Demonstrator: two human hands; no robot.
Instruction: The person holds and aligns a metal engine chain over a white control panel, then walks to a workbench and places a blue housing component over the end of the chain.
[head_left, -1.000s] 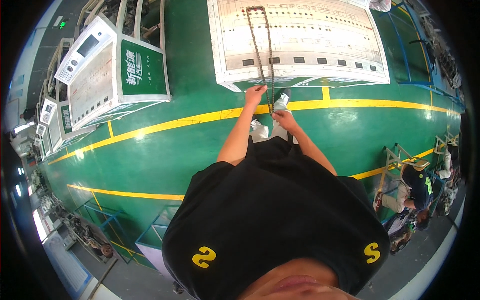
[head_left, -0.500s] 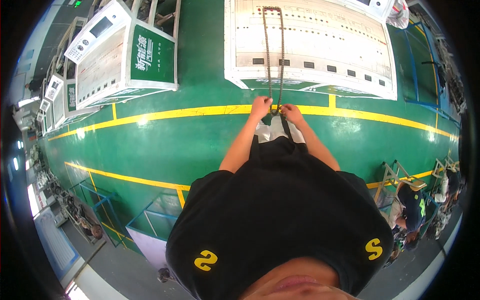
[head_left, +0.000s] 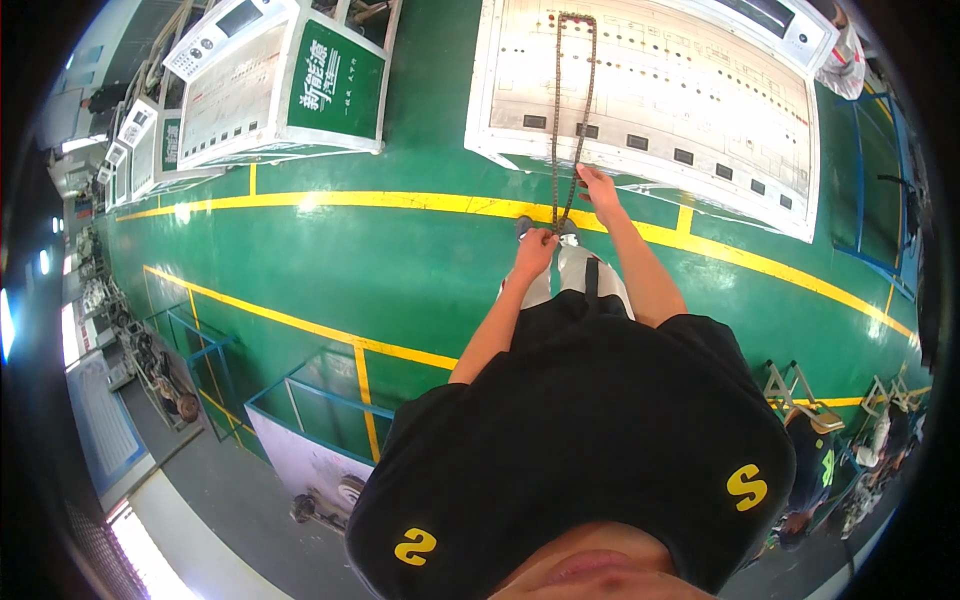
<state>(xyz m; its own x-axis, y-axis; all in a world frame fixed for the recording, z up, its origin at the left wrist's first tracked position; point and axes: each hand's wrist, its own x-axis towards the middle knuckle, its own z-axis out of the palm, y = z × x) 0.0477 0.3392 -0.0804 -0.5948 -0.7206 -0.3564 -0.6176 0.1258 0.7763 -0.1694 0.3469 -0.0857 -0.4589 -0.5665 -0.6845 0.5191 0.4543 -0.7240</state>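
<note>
1. Chain: long loop, runs from panel down past its near edge.
2. Left hand: pinching loop's bottom end.
3. Right hand: pinching right strand, higher up.

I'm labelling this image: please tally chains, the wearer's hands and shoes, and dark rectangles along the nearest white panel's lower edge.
Chain: 1
Left hand, right hand: 2
Wearer's shoes: 2
Dark rectangles: 7
Total: 12

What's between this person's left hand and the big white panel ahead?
In the head view, two strands of dark chain, with a yellow line on green floor beyond.
</note>
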